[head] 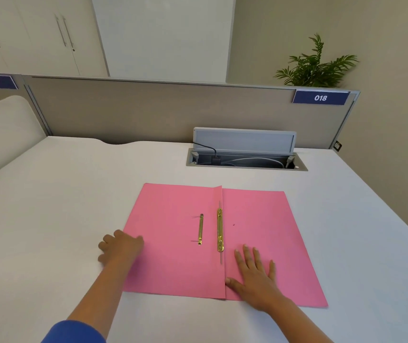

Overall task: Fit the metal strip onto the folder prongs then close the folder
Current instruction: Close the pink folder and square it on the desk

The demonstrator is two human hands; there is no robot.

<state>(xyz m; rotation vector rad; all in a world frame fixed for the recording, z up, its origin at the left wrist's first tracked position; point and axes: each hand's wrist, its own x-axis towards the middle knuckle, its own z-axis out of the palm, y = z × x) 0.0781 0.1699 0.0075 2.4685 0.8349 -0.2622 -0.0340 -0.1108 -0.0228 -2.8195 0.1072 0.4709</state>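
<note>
Pink folder lies open and flat on the white desk, spine crease running away from me down its middle. 2 brass pieces on it: the longer metal strip sits along the crease, with thin prongs showing past both of its ends; the shorter brass bar lies loose on the left flap, just beside the strip but not touching it, roughly parallel.

My left hand rests at the folder's left edge, fingers loosely curled, fingertips on or just over the pink card; it grips nothing that I can see. My right hand lies palm down on the right flap near the front edge, fingers spread and flat, thumb reaching toward the crease. It holds nothing. Neither hand touches the brass pieces.

Blue sleeve on my left arm at the bottom of view.

Behind the folder, a cable hatch in the desk stands open with its lid up, a black cord running into it. Beige divider at the back carries a label reading 018; a green plant shows above it.
</note>
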